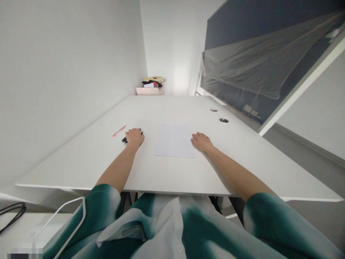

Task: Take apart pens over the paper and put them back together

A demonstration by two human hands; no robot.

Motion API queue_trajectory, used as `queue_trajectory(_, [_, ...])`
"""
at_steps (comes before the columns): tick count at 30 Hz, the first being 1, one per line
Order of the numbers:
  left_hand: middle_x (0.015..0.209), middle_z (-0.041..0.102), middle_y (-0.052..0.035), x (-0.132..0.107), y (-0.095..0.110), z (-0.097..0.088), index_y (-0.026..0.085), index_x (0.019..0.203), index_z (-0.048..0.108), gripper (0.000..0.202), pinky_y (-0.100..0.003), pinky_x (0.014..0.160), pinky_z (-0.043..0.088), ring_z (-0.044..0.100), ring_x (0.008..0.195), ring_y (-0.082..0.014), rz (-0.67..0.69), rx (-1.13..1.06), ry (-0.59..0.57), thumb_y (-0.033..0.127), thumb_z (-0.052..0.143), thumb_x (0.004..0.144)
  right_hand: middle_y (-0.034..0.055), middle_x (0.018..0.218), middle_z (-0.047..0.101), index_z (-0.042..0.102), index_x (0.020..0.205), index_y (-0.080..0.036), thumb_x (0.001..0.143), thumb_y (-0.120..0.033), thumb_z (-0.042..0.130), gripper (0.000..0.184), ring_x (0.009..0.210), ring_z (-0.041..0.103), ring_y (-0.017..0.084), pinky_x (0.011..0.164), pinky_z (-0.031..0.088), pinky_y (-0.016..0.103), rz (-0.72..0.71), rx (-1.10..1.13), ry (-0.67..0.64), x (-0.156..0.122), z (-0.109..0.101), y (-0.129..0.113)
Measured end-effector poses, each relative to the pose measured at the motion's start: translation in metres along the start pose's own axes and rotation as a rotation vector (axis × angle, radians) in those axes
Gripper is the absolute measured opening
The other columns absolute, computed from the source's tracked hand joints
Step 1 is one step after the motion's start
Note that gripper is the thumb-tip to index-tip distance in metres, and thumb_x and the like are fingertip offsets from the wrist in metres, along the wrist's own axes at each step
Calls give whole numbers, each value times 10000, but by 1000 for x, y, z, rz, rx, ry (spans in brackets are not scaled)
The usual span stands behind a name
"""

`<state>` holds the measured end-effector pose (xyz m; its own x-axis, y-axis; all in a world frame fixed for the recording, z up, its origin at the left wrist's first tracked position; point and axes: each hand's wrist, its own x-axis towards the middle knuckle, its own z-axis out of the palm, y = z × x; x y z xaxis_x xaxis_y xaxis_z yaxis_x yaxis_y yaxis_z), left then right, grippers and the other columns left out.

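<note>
- Grip: left hand [134,138] curls over a black pen [124,139], though whether it grips is unclear; right hand [202,141] lies open, palm down, on the white desk [81,162], just beside a sheet of paper [174,141]
- Pink pen [119,131] lies just left of the left hand
- Pink box [149,91] beyond the desk's far edge holds white papers [148,85] and dark fabric [152,83]

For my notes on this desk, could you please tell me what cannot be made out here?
All in the head view:
Black object: the left hand hides most of it.
Sheet of paper: too pale to show any marks.
Pile in the pink box: too small and distant to identify.
Pixelated patch: blurred, and cut off by the bottom edge.
</note>
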<state>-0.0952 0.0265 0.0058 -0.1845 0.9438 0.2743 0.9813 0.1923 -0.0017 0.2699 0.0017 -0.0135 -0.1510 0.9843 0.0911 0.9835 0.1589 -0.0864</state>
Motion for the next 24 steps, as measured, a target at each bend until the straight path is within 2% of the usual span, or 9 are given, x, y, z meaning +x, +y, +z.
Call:
queue_trajectory(9, [1134,669,-214,2,1,0,117,1095,679,425,-496,942,387,570,1109,-357,-25,45,-25,380,434,868,137,1430,484,541,1334,-217,981,-403,293,470,1314,432,320,1050,371,474,6,-14,-1,-1,0,0])
queue_trajectory(13, [1145,673,-221,2,2,-1,112,1089,687,436,-498,944,384,567,1126,-368,-3,45,-40,391,435,868,135,1442,477,536,1347,-224,984,-401,294,471,1326,421,324,1055,366,479,8,-12,7,0,1,1])
queue_trajectory(16, [1084,701,-210,3,5,-5,126,1029,708,407,-492,933,399,596,1088,-368,14,-3,-46,398,458,858,145,1427,489,547,1336,-214,982,-398,305,467,1307,441,324,1039,379,478,-2,-1,15,2,3,2])
queue_trajectory(19, [981,725,-189,4,10,-8,136,900,733,333,-434,873,430,641,990,-341,2,-216,-58,395,539,819,153,1393,522,578,1302,-208,977,-391,335,445,1283,465,323,1022,392,476,-9,25,35,3,6,4])
queue_trajectory(24, [705,703,-89,2,30,-7,156,678,665,249,-305,666,429,624,697,-204,23,-939,-100,379,593,764,161,1393,538,607,1286,-182,936,-370,451,427,1261,492,343,1023,395,484,18,128,122,5,7,7])
